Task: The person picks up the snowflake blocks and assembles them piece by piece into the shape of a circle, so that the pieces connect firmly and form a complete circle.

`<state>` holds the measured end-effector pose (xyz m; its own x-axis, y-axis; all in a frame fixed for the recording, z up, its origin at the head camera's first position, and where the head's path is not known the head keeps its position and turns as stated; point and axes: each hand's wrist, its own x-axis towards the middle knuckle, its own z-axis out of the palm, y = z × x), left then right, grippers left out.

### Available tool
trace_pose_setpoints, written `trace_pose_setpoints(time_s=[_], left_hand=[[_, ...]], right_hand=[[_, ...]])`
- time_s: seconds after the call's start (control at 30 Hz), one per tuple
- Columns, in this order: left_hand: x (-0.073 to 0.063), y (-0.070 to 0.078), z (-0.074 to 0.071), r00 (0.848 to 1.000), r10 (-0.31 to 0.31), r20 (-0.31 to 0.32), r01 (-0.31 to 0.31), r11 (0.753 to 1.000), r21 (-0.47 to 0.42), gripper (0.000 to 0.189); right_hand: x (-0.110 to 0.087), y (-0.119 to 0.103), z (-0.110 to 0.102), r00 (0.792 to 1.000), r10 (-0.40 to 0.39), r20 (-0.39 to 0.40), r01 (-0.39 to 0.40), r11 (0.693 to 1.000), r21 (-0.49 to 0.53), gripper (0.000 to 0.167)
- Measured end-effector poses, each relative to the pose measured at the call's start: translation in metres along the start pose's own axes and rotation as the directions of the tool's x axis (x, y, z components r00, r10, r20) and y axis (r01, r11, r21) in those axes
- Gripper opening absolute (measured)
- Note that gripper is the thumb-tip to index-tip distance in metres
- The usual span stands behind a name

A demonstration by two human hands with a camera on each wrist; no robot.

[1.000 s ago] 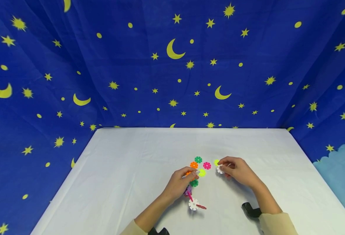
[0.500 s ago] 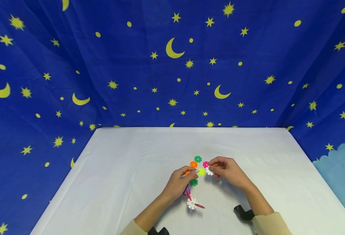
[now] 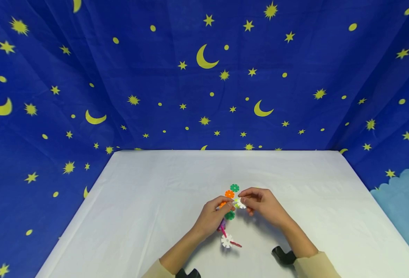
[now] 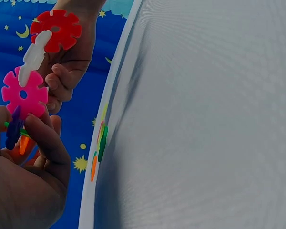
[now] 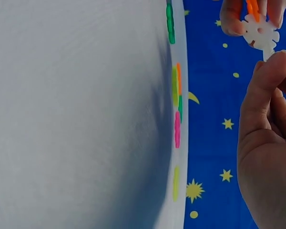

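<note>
My left hand (image 3: 211, 218) pinches a chain of notched plastic discs. In the left wrist view the chain shows a purple disc (image 4: 14, 129) at the fingers, then a pink disc (image 4: 32, 95), a white disc (image 4: 34, 57) and a red disc (image 4: 69, 31). Beyond the left fingertips, the right wrist view shows a pale white disc (image 5: 260, 31) joined to an orange disc (image 5: 253, 10). My right hand (image 3: 268, 206) pinches a loose white disc (image 3: 241, 204) by its edge. Its rim is right at the white disc by the left fingertips, nearly edge-on in the right wrist view.
Several loose discs lie on the white table (image 3: 149, 216): a green disc (image 3: 234, 188), an orange disc (image 3: 229, 194) and another green disc (image 3: 230, 215). A pink disc (image 5: 177, 130) and yellow disc (image 5: 176, 183) are behind the right hand. A blue star-patterned curtain (image 3: 155, 77) surrounds the table.
My right hand has moved left with the white disc, up to the left fingertips, now covering the pink disc in the head view. My left hand has stayed nearly still.
</note>
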<state>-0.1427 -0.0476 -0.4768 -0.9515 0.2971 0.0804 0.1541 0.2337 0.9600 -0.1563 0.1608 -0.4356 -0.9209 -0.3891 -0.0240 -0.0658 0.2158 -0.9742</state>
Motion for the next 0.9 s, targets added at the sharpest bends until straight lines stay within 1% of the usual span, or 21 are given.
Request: trace_pose_setpoints(time_s=[0.07, 0.17, 0.33, 0.47, 0.67, 0.9], left_hand=[[0.000, 0.000, 0.000, 1.000, 0.002, 0.000, -0.002, 1.000, 0.010, 0.022], [-0.001, 0.001, 0.000, 1.000, 0.011, 0.002, -0.011, 0.999, 0.037, 0.022], [-0.001, 0.000, 0.001, 0.999, 0.043, 0.004, -0.044, 0.995, 0.092, 0.024], [-0.002, -0.001, 0.002, 0.998, 0.058, 0.017, -0.059, 0.991, 0.120, 0.025], [-0.003, 0.001, 0.002, 0.996, 0.086, 0.029, -0.089, 0.988, 0.127, 0.025], [-0.004, 0.003, 0.001, 0.995, 0.092, 0.040, -0.097, 0.986, 0.134, 0.027]], right_hand=[[0.001, 0.003, 0.001, 1.000, -0.006, 0.008, 0.006, 1.000, -0.001, 0.021], [0.004, 0.013, 0.000, 1.000, -0.012, 0.014, 0.012, 1.000, 0.004, 0.022], [0.009, 0.029, 0.000, 0.999, -0.031, 0.012, 0.031, 0.999, 0.014, 0.019], [0.009, 0.030, 0.003, 0.999, -0.053, 0.008, 0.053, 0.999, 0.008, 0.019], [0.007, 0.026, 0.007, 0.997, -0.076, 0.007, 0.076, 0.997, 0.013, 0.018], [0.008, 0.026, 0.009, 0.997, -0.074, 0.008, 0.074, 0.997, -0.004, 0.016]])
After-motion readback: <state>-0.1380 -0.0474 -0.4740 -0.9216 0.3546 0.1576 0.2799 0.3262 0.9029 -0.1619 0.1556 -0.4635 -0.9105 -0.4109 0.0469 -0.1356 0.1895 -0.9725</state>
